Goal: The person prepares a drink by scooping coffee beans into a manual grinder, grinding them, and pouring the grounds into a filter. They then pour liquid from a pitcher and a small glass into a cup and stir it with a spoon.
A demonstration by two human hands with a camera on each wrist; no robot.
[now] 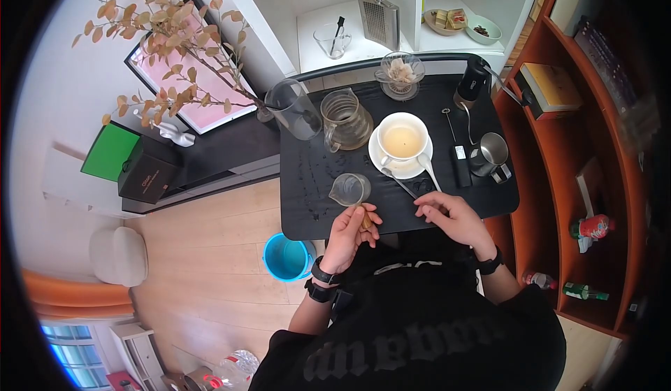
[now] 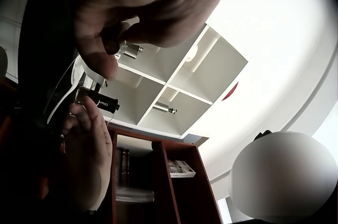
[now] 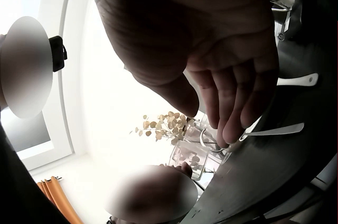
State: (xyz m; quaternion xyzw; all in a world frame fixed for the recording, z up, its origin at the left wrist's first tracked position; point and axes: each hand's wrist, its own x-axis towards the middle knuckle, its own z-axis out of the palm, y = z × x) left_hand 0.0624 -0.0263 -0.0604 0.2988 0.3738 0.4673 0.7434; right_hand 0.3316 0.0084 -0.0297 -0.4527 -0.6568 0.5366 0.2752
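My left hand (image 1: 346, 237) pinches the wooden handle (image 1: 366, 219) of a small glass pitcher (image 1: 351, 189) at the black table's front edge; its curled fingers (image 2: 108, 50) fill the top of the left wrist view. Over the same edge, my right hand (image 1: 454, 218) hangs with loosely bent fingers, holding nothing. Its fingertips are near a metal spoon (image 1: 400, 183) and a white spoon (image 1: 430, 172), both leaning on a saucer. On that saucer (image 1: 374, 159) stands a white cup (image 1: 402, 136) of pale liquid. The right wrist view shows the right hand (image 3: 211, 50) empty above the spoon handles.
Behind the cup stand a glass server (image 1: 347, 120), a glass dripper (image 1: 400, 76) with a used filter and a tall glass (image 1: 293, 109). A black grinder-like device (image 1: 473, 81), black scale-like bar (image 1: 460, 166) and metal jug (image 1: 491, 152) are right. A blue bucket (image 1: 288, 258) sits on the floor.
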